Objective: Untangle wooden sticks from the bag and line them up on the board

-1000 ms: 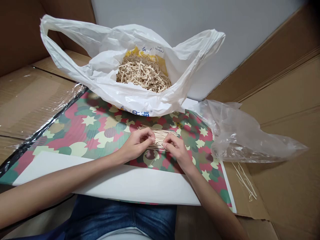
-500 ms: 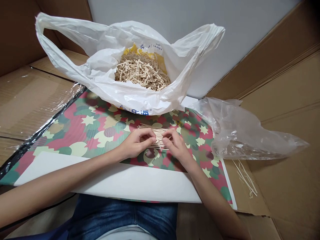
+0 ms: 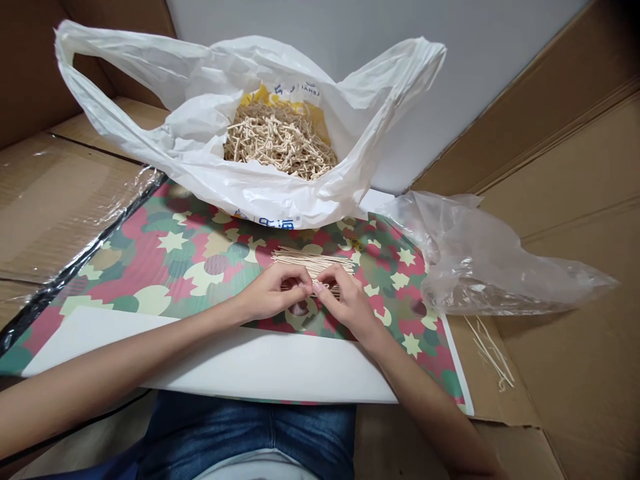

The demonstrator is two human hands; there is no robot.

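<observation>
A flat bundle of thin wooden sticks [image 3: 313, 263] lies with its long axis running 9 to 3 o'clock, at 12 o'clock from the left hand [image 3: 273, 295] and right hand [image 3: 349, 303], whose fingertips [image 3: 316, 287] press together, pinching its near edge.

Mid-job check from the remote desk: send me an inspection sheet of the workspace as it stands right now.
Surface: star-patterned camouflage sheet, white board along its near edge.
Job's things: bundle of thin wooden sticks lying across the sheet, under both hands.
Clutter: clear plastic bag at the sheet's right edge; loose sticks on cardboard nearby.
Hands: left hand and right hand curled over the bundle, fingertips meeting.
Cables: nothing seen.
Surroundings: white carrier bag of tangled pale sticks beyond the sheet; cardboard walls around; jeans below.
</observation>
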